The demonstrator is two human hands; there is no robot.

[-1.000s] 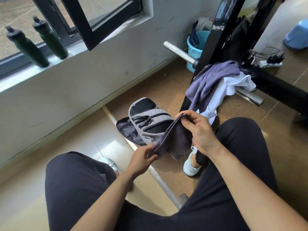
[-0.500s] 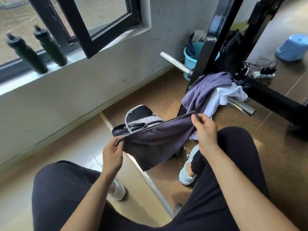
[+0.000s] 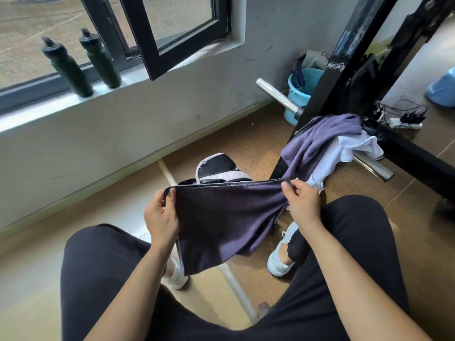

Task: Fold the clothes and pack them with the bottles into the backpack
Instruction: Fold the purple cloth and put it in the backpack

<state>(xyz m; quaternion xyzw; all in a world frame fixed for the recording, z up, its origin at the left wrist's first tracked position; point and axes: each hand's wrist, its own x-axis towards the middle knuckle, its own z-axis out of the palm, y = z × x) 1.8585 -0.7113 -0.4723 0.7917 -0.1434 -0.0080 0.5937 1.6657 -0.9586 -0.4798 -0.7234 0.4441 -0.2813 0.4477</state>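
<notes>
A dark purple garment hangs stretched between my hands above my knees. My left hand pinches its top left corner and my right hand pinches its top right corner. Behind it on the floor lies the grey and black backpack, mostly hidden by the cloth. A lilac garment and a white garment are draped over a chrome bar to the right. Two dark green bottles stand on the windowsill at upper left.
A black metal rack frame rises at the right, with a chrome barbell through it. A blue bucket stands by the wall. A power strip with cables lies at far right. An open window sash juts into the room.
My hands have moved apart, spreading the dark purple garment wide and flat. It was bunched between them a second ago. The cloth now covers more of the backpack.
</notes>
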